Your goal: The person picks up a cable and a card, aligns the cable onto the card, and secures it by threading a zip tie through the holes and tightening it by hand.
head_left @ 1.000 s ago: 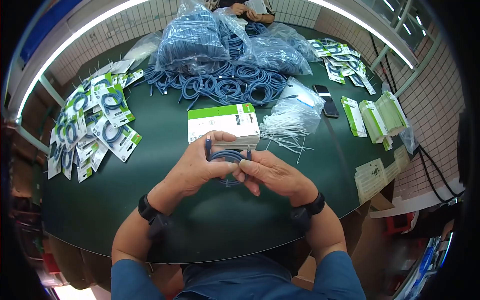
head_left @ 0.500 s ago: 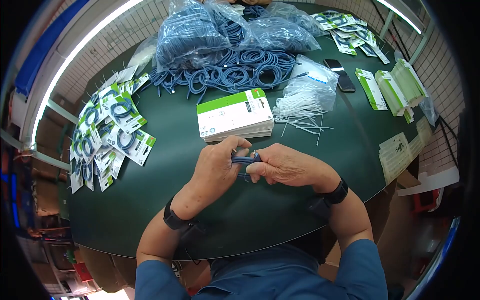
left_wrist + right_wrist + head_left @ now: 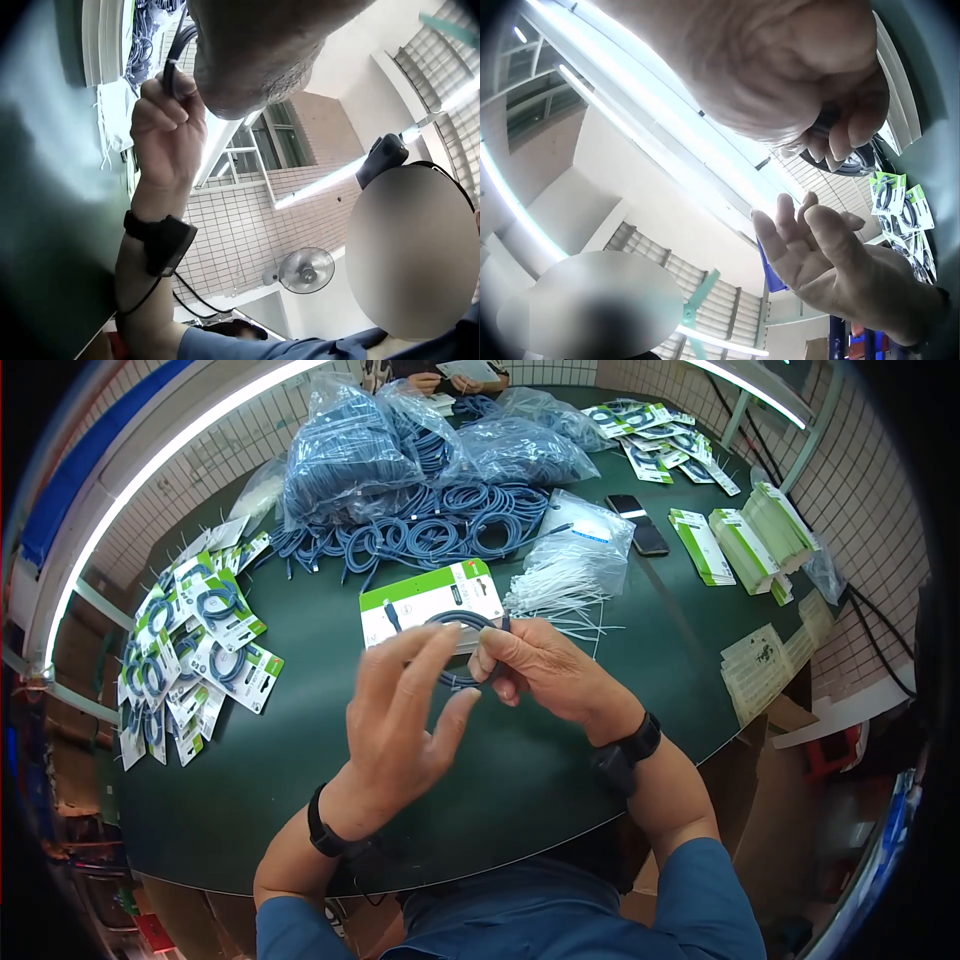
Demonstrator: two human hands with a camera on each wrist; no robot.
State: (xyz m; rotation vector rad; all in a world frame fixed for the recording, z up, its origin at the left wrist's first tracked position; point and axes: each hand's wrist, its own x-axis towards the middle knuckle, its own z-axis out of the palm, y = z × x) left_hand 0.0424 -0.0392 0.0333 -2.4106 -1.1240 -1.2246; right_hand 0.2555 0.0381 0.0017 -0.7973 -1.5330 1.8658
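My right hand (image 3: 545, 670) pinches a coiled blue cable (image 3: 462, 618) between thumb and fingers, with one plug near the fingertips. Partly in front of the coil is my left hand (image 3: 400, 735), raised with fingers spread and slightly bent, gripping nothing. The cable's other plug (image 3: 391, 617) sticks up above the left fingers, over a stack of white and green cards (image 3: 430, 597). In the right wrist view the left hand (image 3: 840, 262) is apart from the coil (image 3: 855, 159). The left wrist view shows the right hand (image 3: 169, 135) holding the cable (image 3: 177, 56).
Loose blue cables (image 3: 400, 540) and bagged cables (image 3: 350, 460) lie at the back. White zip ties (image 3: 555, 592), a phone (image 3: 640, 525) and folded cards (image 3: 745, 550) are to the right. Carded cables (image 3: 225, 660) are piled left. Another person's hands (image 3: 440, 382) show at the far side.
My left hand has let go of the coil and moved back toward me, its fingers spreading. The right hand still holds the cable, and the head view has shifted.
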